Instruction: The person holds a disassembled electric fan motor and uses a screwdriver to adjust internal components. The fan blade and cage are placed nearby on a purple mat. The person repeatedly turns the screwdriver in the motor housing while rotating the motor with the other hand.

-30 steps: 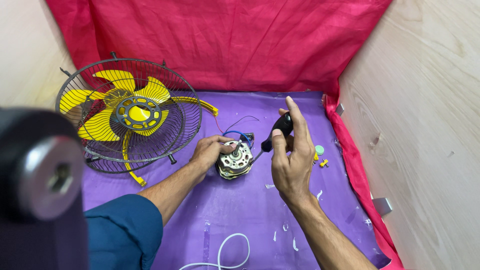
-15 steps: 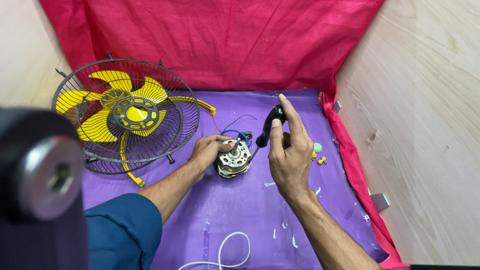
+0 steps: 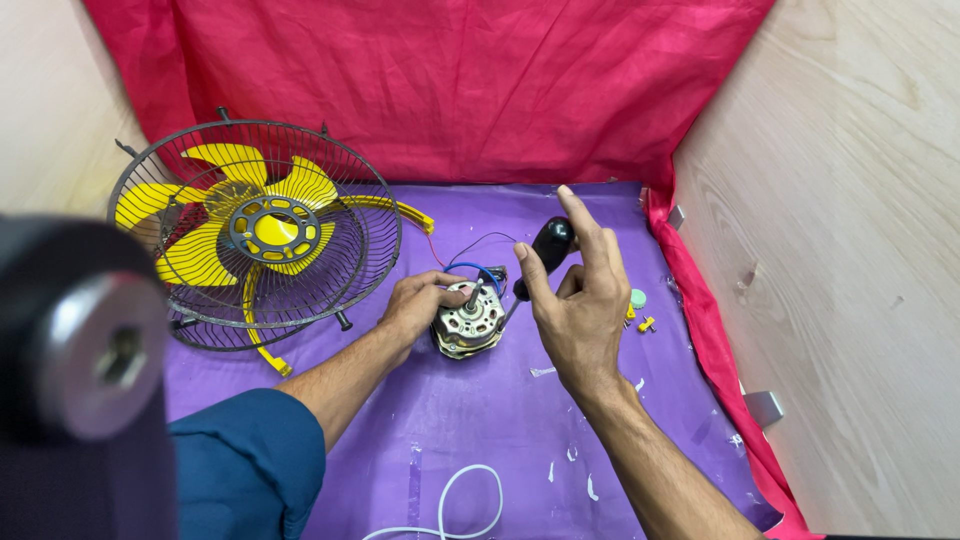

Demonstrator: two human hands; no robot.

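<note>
Head view of a fan motor being worked on over a purple tabletop (image 3: 600, 440). The left hand (image 3: 415, 303), just left of frame centre, is closed around the side of the bare fan motor (image 3: 468, 322), a round metal body with its short shaft pointing up and blue, red and black leads trailing behind it; the motor rests on the tabletop at centre frame. The right hand (image 3: 580, 300), just right of the motor, holds a black-handled screwdriver (image 3: 545, 252) loosely: index finger and thumb are extended and spread, the handle sits against the palm and remaining fingers, and the shank slopes down and left toward the motor's edge, where its tip is hidden.

Compared with the views of a second and half a second ago, the right hand has drifted slightly toward the motor and its fingers have re-spread on the handle, consistent with a regrip between turns; the left hand and motor have kept their place.

At upper left a black wire fan guard with yellow blades (image 3: 258, 232) lies well apart from the motor. Small yellow and green fittings (image 3: 638, 310) lie just right of the right hand. A white cable loop (image 3: 460, 510) lies at the lower edge. Red cloth (image 3: 450, 90) backs the scene.
</note>
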